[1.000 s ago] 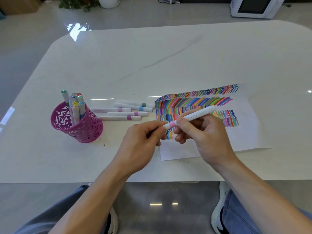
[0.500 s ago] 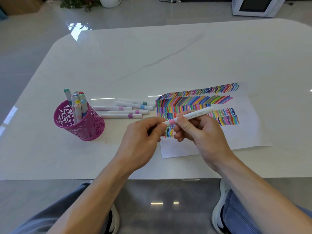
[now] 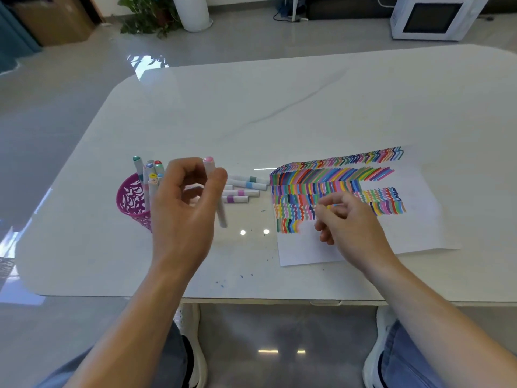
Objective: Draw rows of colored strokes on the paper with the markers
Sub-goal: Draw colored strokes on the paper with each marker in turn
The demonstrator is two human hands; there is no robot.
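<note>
A white marker [image 3: 220,214] with a pink cap stands nearly upright, pinched between the thumb and fingers of my left hand [image 3: 181,208], above the table between the cup and the loose markers. My right hand [image 3: 349,222] hovers over the paper [image 3: 405,228] with fingers loosely curled and nothing in it. The paper lies at the right and carries several rows of colored strokes; the lowest row is short and sits at its left edge. Motion blur softens both hands.
A purple cut-out pen cup [image 3: 130,197] holding several markers stands left of my left hand. Several capped markers [image 3: 246,186] lie side by side between the cup and the paper. Small ink specks [image 3: 221,284] dot the white table near its front edge.
Both hands held the pink marker over the paper's left edge before. My right hand has let go, and my left hand has carried the marker left toward the cup, turning it upright.
</note>
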